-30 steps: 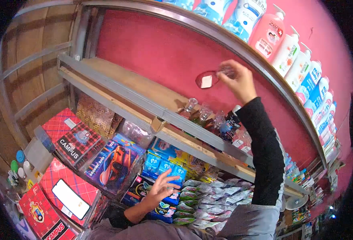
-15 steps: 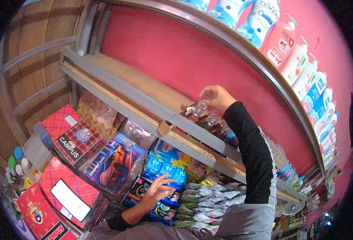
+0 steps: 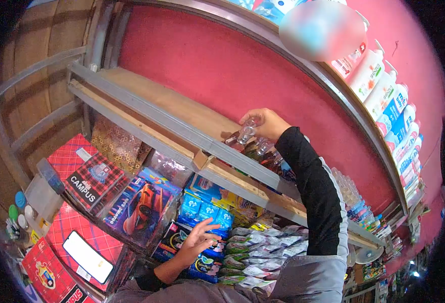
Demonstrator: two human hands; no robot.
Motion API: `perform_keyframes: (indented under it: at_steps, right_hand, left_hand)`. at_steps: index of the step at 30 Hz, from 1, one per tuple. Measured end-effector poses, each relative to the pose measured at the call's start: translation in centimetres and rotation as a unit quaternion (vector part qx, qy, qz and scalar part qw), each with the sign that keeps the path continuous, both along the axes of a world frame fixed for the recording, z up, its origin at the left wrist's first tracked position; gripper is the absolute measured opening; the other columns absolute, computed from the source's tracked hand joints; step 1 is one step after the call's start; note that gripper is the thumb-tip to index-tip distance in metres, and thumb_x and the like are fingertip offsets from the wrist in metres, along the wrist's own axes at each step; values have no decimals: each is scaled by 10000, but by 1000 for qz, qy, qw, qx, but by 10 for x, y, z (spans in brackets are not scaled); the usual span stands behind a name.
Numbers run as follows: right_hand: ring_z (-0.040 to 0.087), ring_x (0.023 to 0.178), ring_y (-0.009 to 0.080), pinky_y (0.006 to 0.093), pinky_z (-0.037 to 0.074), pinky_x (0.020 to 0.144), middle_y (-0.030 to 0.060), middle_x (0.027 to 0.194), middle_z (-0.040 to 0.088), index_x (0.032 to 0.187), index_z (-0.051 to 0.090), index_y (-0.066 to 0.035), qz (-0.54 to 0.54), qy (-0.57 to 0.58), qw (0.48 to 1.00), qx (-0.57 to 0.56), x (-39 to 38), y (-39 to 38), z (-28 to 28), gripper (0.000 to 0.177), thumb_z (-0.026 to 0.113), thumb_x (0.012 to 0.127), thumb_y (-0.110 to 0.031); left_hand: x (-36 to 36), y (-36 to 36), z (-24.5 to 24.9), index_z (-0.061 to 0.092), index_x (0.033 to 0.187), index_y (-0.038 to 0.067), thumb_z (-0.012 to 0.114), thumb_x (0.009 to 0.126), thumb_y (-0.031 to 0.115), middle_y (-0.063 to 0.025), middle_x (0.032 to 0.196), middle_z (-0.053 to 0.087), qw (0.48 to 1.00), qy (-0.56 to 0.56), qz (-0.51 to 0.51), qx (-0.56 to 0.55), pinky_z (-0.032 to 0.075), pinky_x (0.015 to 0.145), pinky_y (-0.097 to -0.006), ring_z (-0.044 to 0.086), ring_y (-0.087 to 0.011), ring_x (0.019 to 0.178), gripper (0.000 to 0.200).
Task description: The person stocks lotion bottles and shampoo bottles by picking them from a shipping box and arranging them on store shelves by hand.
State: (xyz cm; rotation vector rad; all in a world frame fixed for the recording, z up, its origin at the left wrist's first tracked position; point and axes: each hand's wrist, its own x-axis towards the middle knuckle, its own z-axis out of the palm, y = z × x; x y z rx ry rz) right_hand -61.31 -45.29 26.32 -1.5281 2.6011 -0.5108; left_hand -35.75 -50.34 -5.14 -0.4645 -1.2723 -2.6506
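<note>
- Clear-capped bottle [image 3: 251,122]: just off centre towards 1 o'clock, at shelf height; its lower part is hidden.
- Right hand [image 3: 269,123]: reaching up from 4 o'clock, thumb and fingers grasping the bottle by its clear cap.
- Similar bottles [image 3: 264,146]: in a row on the wooden shelf [image 3: 156,96], just beside the right hand, towards 4 o'clock.
- Left hand [image 3: 193,246]: near 6 o'clock, grasping nothing, fingers spread in front of blue packs [image 3: 204,212]; whether it touches them, I cannot tell.
- Silvery pouches [image 3: 260,255]: rows at 5 o'clock.
- Drawing book [image 3: 144,204] and lit phone [image 3: 87,256]: at 8 o'clock, the phone farther out, on a red plaid cover.
- Pump bottles [image 3: 366,76]: upper shelf, 2 o'clock.
</note>
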Motion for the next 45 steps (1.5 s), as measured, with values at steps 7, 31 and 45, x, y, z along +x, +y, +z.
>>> perform_keyframes:
  at_steps: [7,31,45]
  right_hand:
    - [616,824,143,303,502,760,74,968,666,1077,633,-59,22,41,999,-10,0,1,2,406,708,680,-18]
    - [621,847,157,275,498,770,110,984,645,981,627,20,-515,90,708,-475,462,382,-220,214,648,769,37]
    - [607,823,121,265,510,731,72,911,638,1014,599,26,-821,310,145,-456,955,307,-327,163,571,855,13]
  left_hand:
    - [0,5,3,224,1411,84,518,907,114,-198,1344,399,1000,-9,-21,3,435,920,-395,542,-254,1082,584]
    - [78,133,-33,292,1369,48,478,918,175,-163,1259,479,947,-145,-274,-78,460,895,-381,565,-243,1026,503]
    - [382,403,0,309,1345,29,490,925,203,-151,1254,482,613,-14,-775,-154,459,880,-356,571,-228,996,489]
